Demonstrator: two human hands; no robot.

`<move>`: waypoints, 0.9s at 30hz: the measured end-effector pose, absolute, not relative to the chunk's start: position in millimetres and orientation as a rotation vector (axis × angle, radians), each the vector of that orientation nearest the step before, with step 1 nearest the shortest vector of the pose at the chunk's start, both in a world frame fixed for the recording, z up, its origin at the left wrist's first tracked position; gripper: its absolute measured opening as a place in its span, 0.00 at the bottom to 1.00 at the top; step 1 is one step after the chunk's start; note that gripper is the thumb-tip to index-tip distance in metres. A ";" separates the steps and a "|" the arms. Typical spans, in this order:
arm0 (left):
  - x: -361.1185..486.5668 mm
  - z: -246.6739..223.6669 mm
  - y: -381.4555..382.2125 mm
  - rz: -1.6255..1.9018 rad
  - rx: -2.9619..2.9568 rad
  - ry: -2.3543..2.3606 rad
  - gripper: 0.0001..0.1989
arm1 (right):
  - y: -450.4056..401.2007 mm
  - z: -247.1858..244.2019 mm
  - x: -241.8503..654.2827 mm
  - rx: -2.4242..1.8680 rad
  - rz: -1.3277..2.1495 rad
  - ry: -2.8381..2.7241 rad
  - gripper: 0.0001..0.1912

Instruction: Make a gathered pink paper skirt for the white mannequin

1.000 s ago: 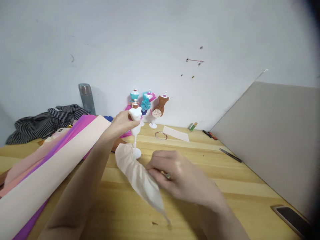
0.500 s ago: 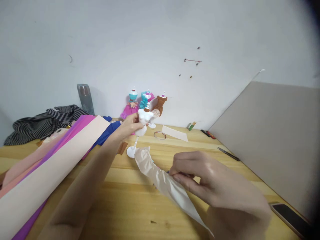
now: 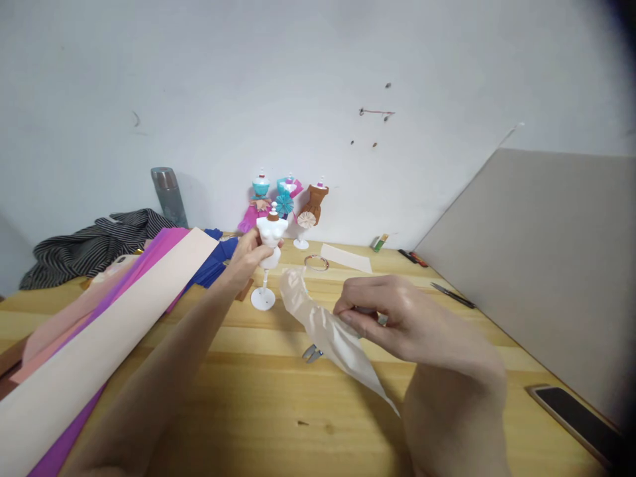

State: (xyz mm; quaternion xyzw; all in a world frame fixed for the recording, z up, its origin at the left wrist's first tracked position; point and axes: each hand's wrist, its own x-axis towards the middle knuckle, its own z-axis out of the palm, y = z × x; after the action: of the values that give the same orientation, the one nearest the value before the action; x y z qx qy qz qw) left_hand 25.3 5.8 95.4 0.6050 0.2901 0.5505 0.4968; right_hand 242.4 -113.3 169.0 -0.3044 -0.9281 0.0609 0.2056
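My left hand point(image 3: 247, 255) is closed around the waist of a small white mannequin point(image 3: 272, 232) with a brown band at its neck. The mannequin's round white base point(image 3: 263, 299) is at or just above the wooden table; I cannot tell which. In my right hand point(image 3: 380, 315), the fingertips pinch a gathered strip of cream crepe paper point(image 3: 322, 328) along its edge. Its far end reaches toward the mannequin but stays apart from it. Beneath the strip, grey pliers jaws point(image 3: 313, 354) show on the table, their handles hidden.
Dressed mannequins point(image 3: 285, 199) stand by the wall. Coloured crepe paper sheets point(image 3: 124, 318), striped cloth point(image 3: 99, 245) and a thermos point(image 3: 169, 195) are at left. A wire ring point(image 3: 317, 263), paper strip point(image 3: 346, 258), glue stick point(image 3: 380, 243), scissors point(image 3: 452, 295) and phone point(image 3: 571, 417) lie beyond or at right.
The mannequin in my left hand has moved left and is more upright. My right hand has raised the crepe paper strip a little, uncovering the pliers jaws.
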 end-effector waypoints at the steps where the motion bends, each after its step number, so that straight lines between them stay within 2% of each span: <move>1: 24.4 95.1 3.9 1.333 1.473 0.707 0.23 | -113.6 169.1 242.0 -0.841 0.175 -2.586 0.14; 5: 21.1 92.5 2.2 1.323 1.526 0.703 0.27 | -115.1 169.6 239.7 -0.792 0.208 -2.571 0.13; 10: 13.7 90.7 -0.3 1.390 1.665 0.708 0.25 | -109.9 170.0 241.6 -0.737 0.335 -2.562 0.12; 14: 3.0 90.6 -23.0 1.666 1.536 1.090 0.17 | -101.3 167.6 245.3 -0.681 0.538 -2.546 0.10; 15: 0.6 90.2 -30.9 1.646 1.499 1.167 0.16 | -99.8 166.6 245.1 -0.668 0.569 -2.541 0.10; 18: -4.8 89.0 -52.3 1.378 1.571 1.211 0.21 | -99.4 164.1 240.2 -0.652 0.596 -2.546 0.09; 23: -15.0 88.9 -75.8 0.904 1.510 0.863 0.34 | -109.3 162.3 225.0 -0.567 0.541 -2.636 0.10; 25: -21.9 88.8 -87.4 0.777 1.537 0.823 0.28 | -114.5 160.4 220.0 -0.524 0.478 -2.668 0.11; 27: -29.1 86.7 -102.1 0.740 1.677 0.876 0.14 | -119.7 155.1 216.4 -0.483 0.369 -2.697 0.12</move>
State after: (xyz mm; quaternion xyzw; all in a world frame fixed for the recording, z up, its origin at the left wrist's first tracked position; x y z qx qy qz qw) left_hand -29.1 -102.1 86.7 0.7017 0.3664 0.3095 0.5269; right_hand 216.4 -119.7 155.1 -0.1717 -0.9583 0.1310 0.1874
